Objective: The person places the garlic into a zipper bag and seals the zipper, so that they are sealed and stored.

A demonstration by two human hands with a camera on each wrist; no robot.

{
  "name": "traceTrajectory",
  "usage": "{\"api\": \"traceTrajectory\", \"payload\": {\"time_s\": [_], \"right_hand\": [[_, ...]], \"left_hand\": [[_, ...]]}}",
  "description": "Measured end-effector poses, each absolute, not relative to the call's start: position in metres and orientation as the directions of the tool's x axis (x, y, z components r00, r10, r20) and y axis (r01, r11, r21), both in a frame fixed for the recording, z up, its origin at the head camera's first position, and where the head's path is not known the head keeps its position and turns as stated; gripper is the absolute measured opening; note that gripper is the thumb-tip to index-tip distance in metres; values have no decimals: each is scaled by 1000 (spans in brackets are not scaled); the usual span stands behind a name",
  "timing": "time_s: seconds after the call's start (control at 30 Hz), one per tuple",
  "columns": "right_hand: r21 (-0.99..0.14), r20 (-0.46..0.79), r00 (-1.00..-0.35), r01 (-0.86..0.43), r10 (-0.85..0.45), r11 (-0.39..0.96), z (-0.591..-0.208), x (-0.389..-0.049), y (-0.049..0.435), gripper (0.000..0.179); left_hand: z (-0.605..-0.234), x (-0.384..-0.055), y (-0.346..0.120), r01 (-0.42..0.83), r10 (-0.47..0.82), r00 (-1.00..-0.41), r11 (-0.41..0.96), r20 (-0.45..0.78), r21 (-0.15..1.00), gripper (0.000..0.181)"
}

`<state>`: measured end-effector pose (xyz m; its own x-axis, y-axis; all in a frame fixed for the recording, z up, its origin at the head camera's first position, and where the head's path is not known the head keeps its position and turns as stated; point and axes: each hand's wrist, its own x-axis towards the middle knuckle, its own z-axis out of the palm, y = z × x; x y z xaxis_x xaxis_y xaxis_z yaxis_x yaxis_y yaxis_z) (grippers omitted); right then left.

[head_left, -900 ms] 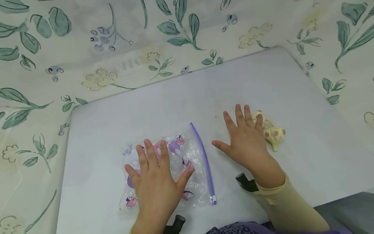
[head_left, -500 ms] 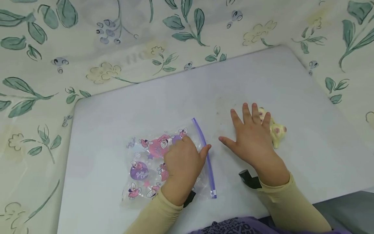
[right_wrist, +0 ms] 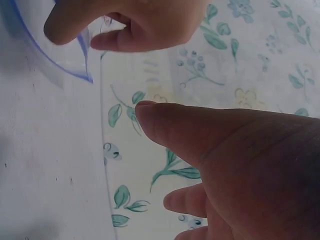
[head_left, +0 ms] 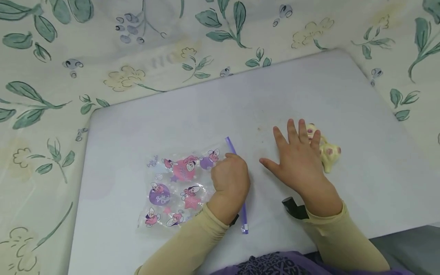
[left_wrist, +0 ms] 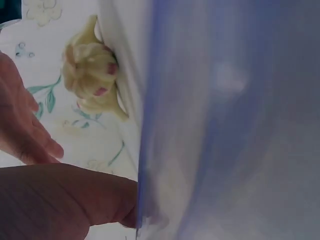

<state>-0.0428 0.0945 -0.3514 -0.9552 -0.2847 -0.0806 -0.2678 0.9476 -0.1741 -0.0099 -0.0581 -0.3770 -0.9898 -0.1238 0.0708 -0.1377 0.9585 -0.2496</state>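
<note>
A clear zip bag (head_left: 165,179) with pink and purple cartoon prints lies on the white tabletop. At its purple zip edge, my left hand (head_left: 231,179) grips the bag with curled fingers. In the right wrist view, the bag's purple mouth (right_wrist: 50,60) gapes around the left hand's (right_wrist: 145,22) fingers. My left thumb (left_wrist: 75,195) touches the purple rim in the left wrist view. Farther right, my right hand (head_left: 299,164) is spread with straight fingers and holds nothing. Just beyond its little finger sits a cream-yellow object (head_left: 330,152) with reddish patches, partly hidden by that hand.
The white table (head_left: 172,118) has rounded corners and stands against a curtain (head_left: 144,53) printed with leaves and flowers. A black wrist piece (head_left: 293,208) sticks out by the right sleeve. Small specks mark the tabletop near the right hand.
My left hand has gone from lying spread over the bag to gripping it at the zip edge, moving right. The right hand stays spread, slightly farther right in the view.
</note>
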Motion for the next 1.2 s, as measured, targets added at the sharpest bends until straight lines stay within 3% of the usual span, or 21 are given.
{"api": "traceTrajectory", "payload": {"time_s": [0.2,0.53,0.83,1.07,1.2], "right_hand": [[-173,-116,-953,-257,-279,951,-350,-45,96,90],[-211,-248,-947,-153,-204,965,-352,-47,129,94],[-192,-233,-954,-144,-187,971,-370,-55,134,87],[-173,-231,-956,-145,-183,974,-373,-56,134,92],[-159,-222,-956,-159,-192,974,-373,-55,132,73]], "left_hand": [[-356,0,-65,-101,-112,-993,969,-37,-224,39],[-319,20,-91,-68,-55,-995,985,89,-158,32],[-298,30,-120,-165,-163,-982,986,93,-19,39],[-299,36,-134,-208,-213,-970,977,120,51,36],[-297,37,-141,-230,-247,-956,966,157,119,42]]}}
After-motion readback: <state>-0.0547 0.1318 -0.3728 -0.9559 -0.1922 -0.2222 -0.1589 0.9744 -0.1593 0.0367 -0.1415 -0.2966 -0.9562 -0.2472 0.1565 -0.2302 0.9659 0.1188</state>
